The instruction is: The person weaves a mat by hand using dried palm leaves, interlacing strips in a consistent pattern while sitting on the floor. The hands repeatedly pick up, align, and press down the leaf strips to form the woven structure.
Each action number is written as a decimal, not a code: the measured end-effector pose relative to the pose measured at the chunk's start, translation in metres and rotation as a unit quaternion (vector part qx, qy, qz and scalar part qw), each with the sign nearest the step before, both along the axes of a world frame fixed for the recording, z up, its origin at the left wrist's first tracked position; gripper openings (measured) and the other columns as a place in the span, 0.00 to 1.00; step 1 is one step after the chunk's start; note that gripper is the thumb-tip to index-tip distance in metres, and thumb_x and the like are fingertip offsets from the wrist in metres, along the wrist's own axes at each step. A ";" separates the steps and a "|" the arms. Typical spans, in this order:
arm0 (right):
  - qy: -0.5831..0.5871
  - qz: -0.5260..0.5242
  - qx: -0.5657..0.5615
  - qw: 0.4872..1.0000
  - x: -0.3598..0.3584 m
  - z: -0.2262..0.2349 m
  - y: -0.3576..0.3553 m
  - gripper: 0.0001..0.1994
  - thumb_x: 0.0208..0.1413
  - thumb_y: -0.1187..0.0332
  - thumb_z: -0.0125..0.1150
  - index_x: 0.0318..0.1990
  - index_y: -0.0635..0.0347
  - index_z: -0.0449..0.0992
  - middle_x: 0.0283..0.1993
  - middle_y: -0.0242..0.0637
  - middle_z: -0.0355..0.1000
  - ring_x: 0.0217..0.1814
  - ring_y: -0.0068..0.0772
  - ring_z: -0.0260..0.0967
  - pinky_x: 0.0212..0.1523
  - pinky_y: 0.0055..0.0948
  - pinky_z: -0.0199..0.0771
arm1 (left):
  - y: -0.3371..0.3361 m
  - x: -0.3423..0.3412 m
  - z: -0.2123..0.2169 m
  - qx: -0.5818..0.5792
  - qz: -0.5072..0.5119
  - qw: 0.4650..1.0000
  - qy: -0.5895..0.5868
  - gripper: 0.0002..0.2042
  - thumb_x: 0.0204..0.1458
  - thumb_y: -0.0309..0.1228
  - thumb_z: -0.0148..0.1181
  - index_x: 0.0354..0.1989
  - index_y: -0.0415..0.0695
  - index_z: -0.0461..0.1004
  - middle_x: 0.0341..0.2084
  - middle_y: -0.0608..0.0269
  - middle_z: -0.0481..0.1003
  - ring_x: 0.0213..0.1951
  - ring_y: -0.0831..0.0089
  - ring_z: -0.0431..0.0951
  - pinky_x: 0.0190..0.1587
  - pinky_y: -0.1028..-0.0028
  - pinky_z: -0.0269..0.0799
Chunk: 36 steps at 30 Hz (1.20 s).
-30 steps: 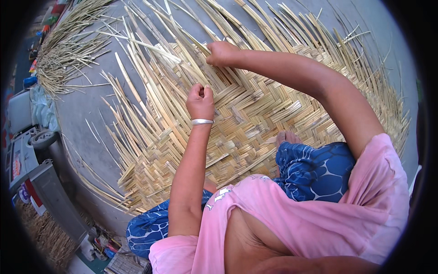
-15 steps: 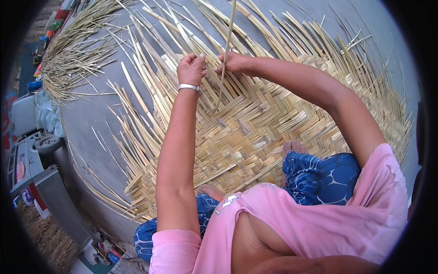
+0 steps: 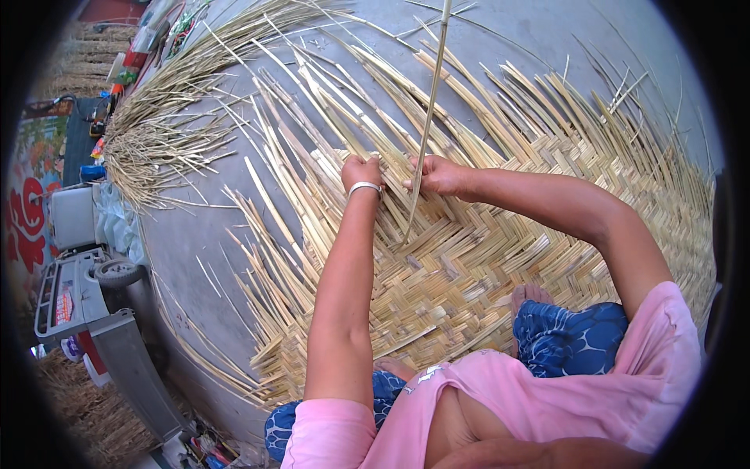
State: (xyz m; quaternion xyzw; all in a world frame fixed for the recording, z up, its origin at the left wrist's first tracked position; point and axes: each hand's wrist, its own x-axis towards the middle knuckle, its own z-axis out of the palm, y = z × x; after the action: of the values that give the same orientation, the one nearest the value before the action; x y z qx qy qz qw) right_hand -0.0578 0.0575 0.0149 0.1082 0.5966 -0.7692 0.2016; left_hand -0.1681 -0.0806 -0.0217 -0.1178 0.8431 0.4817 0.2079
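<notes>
A large mat of pale split reed strips, woven in a zigzag pattern, lies on the floor under my bare feet. Loose strip ends fan out from its far edge. My right hand pinches a long reed strip, which stands up past the fingers and runs down to the weave. Close to its left, my left hand, a bangle on the wrist, is closed among the unwoven strips at the mat's far edge. Whatever its fingers grip is hidden from view.
A heap of loose reeds spreads over the grey floor at the far left. Beyond it stands a grey cart-like vehicle with a small wheel. Clear plastic sheeting and a blue container are near it.
The whole view has shifted, so everything sits lower and further right. My left hand's fingers have curled down onto the strips. My right hand still holds the long strip.
</notes>
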 end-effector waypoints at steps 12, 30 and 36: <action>0.073 0.080 0.024 0.994 0.000 0.002 0.013 0.11 0.53 0.63 0.59 0.39 0.59 0.71 0.30 0.29 0.70 0.35 0.20 0.65 0.39 0.24 0.65 | -0.003 0.020 0.017 -0.070 -0.100 0.931 0.343 0.13 0.48 0.30 0.57 0.40 0.36 0.71 0.34 0.50 0.73 0.39 0.59 0.73 0.44 0.66 0.67; -0.107 0.155 -0.118 0.975 -0.016 -0.013 0.032 0.09 0.53 0.60 0.59 0.34 0.53 0.71 0.32 0.30 0.74 0.35 0.21 0.72 0.37 0.21 0.70 | -0.029 0.004 0.027 0.532 -0.111 0.817 -0.194 0.06 0.51 0.25 0.56 0.38 0.45 0.72 0.33 0.61 0.76 0.35 0.69 0.77 0.35 0.71 0.75; -0.120 0.173 -0.172 0.962 -0.021 -0.022 0.035 0.07 0.53 0.62 0.59 0.32 0.54 0.71 0.31 0.31 0.74 0.37 0.23 0.73 0.41 0.23 0.71 | -0.018 -0.004 0.023 0.548 -0.146 0.800 -0.198 0.04 0.50 0.24 0.56 0.34 0.46 0.73 0.29 0.64 0.76 0.33 0.71 0.77 0.36 0.70 0.75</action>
State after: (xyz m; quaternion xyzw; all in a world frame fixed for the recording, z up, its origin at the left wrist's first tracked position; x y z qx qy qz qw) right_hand -0.0788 0.0930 -0.0068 0.0582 0.4364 -0.7949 0.4175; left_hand -0.1722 -0.0987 0.0013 0.0477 0.3866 0.7933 0.4680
